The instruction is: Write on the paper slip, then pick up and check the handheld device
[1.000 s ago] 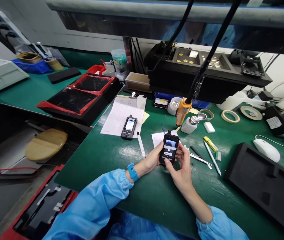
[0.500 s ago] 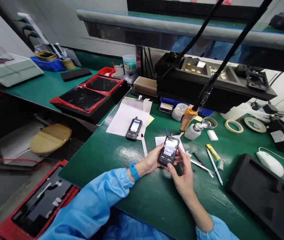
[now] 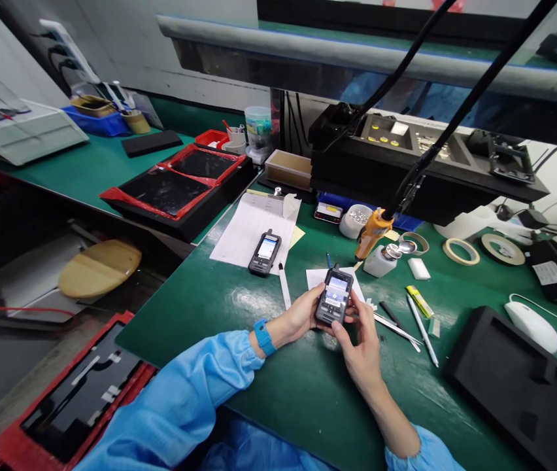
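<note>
Now the handset (image 3: 328, 313) sits over the desk (image 3: 308, 392) between my hands; its screen (image 3: 336, 291), washed pale half a second ago, shows a dark strip again, so it's probably easier to read. My left hand (image 3: 305, 311) curls around its left side; my right hand (image 3: 361, 337), half-curled, grips the right edge, thumb at the bottom. Second handset (image 3: 265, 254) lies apart, on clipboard paper (image 3: 229, 229).
</note>
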`<move>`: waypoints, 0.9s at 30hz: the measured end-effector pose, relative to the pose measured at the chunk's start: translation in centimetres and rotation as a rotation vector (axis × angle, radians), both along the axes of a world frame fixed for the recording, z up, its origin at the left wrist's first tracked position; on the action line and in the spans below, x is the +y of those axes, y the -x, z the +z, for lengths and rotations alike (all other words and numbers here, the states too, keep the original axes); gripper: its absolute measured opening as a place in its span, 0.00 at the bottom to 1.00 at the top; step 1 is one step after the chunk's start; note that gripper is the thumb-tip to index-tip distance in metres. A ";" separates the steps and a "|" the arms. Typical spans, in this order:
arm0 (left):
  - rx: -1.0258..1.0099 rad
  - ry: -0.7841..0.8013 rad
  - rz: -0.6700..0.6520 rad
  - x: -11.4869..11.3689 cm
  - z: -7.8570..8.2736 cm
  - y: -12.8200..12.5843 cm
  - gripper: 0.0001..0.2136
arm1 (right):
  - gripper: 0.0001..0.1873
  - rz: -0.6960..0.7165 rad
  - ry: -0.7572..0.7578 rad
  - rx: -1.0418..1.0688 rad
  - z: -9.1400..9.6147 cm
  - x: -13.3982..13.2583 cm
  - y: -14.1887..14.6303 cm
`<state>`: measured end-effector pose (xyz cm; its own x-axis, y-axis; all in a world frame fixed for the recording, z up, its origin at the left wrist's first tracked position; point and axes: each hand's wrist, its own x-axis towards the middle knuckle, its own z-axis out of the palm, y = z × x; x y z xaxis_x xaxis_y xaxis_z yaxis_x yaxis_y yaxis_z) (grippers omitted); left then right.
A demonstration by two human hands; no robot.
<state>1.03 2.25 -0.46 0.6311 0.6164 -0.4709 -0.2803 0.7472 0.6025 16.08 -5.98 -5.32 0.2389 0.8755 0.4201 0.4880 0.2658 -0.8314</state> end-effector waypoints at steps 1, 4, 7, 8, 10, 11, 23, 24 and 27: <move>-0.006 -0.005 -0.001 0.0 -0.2 0.0 0.30 | 0.34 -0.001 -0.004 -0.004 0.0 0.0 0.0; -0.040 -0.031 -0.008 0.0 -1.2 0.1 0.29 | 0.34 0.000 -0.004 -0.010 0.1 0.0 -0.1; -0.080 -0.057 -0.029 0.0 -2.0 0.3 0.28 | 0.34 0.002 0.006 -0.015 0.0 0.0 -0.2; -0.082 -0.062 -0.030 0.0 -2.1 0.3 0.28 | 0.34 0.003 0.010 -0.016 0.0 0.0 -0.2; -0.062 -0.062 -0.021 0.0 -2.1 0.3 0.28 | 0.35 0.001 0.012 -0.014 0.0 0.0 -0.2; -0.046 -0.058 -0.017 0.0 -2.0 0.3 0.28 | 0.35 0.001 0.011 -0.012 -0.1 0.0 -0.1; -0.026 -0.134 -0.008 -0.3 -1.3 0.1 0.31 | 0.37 0.013 0.047 -0.028 0.5 -0.2 -0.1; -0.024 -0.143 -0.001 -0.3 -1.2 0.0 0.31 | 0.37 0.017 0.047 -0.030 0.6 -0.2 -0.1; -0.010 -0.144 0.015 -0.3 -1.1 0.0 0.31 | 0.36 0.023 0.016 -0.049 0.9 -0.3 0.0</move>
